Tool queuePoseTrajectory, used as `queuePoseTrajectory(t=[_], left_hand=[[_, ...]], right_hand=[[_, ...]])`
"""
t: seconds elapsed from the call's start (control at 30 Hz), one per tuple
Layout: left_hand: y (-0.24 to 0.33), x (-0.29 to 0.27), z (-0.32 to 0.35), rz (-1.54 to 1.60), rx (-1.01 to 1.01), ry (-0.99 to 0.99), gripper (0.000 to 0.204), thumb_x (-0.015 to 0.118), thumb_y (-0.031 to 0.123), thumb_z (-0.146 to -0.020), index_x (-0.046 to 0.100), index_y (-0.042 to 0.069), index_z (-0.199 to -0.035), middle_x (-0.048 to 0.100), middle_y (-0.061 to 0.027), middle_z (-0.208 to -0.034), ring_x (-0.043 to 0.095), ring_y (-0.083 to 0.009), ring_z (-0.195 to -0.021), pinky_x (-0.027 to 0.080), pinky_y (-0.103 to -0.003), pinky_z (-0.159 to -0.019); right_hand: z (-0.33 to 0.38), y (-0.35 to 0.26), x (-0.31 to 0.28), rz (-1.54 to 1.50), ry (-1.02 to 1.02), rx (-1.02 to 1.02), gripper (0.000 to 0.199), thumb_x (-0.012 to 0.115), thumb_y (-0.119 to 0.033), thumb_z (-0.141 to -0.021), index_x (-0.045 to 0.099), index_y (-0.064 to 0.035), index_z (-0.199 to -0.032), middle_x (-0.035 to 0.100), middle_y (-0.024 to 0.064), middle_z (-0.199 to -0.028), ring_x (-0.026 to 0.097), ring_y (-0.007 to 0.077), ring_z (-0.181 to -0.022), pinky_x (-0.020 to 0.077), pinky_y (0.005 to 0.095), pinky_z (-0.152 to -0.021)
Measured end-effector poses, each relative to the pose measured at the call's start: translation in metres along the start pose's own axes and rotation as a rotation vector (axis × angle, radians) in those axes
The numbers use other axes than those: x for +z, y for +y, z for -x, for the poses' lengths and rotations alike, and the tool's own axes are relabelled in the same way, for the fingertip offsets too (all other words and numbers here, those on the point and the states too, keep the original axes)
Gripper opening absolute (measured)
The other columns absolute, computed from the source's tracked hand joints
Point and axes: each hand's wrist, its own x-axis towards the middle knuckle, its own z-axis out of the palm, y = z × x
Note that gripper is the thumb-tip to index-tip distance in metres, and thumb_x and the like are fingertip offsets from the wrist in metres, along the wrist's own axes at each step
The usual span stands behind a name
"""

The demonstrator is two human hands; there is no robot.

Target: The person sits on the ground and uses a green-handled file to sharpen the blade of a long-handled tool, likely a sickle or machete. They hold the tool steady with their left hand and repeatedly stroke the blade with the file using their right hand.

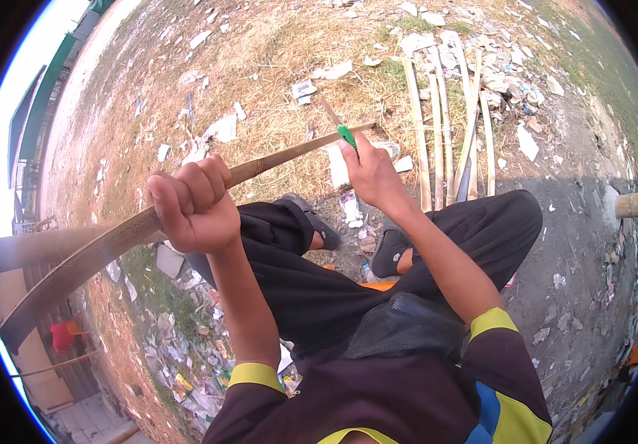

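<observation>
My left hand point(197, 203) is closed in a fist around a long split bamboo strip point(274, 157). The strip slants from the lower left, where it looks wide and curved, up to a narrow end near the middle. Near that far end, my right hand point(373, 176) grips a green-handled knife point(346, 136). Its thin blade points up and to the left, crossing the strip's line; whether the edge touches the bamboo I cannot tell. Both forearms reach out over my bent legs in dark trousers.
Several pale bamboo strips point(437, 133) lie on the ground beyond my right knee. A thick pole point(38, 250) shows at the left, and a bamboo pole end point(633, 205) at the right. Paper and plastic litter point(223, 128) is scattered over dry grass. Something red point(61, 337) stands at the lower left.
</observation>
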Motion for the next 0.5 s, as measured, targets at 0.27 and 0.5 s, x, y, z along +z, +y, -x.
queuePoseTrajectory(t=[0.27,0.5], left_hand=[[0.005,0.009,0.017,-0.064,0.042,0.23,0.043,0.031,0.026,-0.101,0.022,0.016,-0.06,0.02,0.0032,-0.045,0.013,-0.0093,-0.042,0.019,-0.029,-0.045],[0.003,0.001,0.02,-0.002,0.053,0.159,0.041,0.029,0.025,-0.101,0.024,0.015,-0.062,0.021,0.003,-0.045,0.014,-0.0097,-0.042,0.019,-0.029,-0.044]], right_hand=[[0.046,-0.079,0.01,0.011,-0.16,-0.18,0.025,0.05,-0.02,-0.094,0.049,0.0026,-0.083,0.052,0.0248,-0.055,0.056,0.0449,-0.057,0.0428,0.0489,-0.051],[0.037,-0.044,0.02,0.227,-0.075,-0.183,0.023,0.049,-0.02,-0.094,0.05,0.0017,-0.087,0.054,0.0247,-0.055,0.057,0.0441,-0.057,0.0453,0.0507,-0.051]])
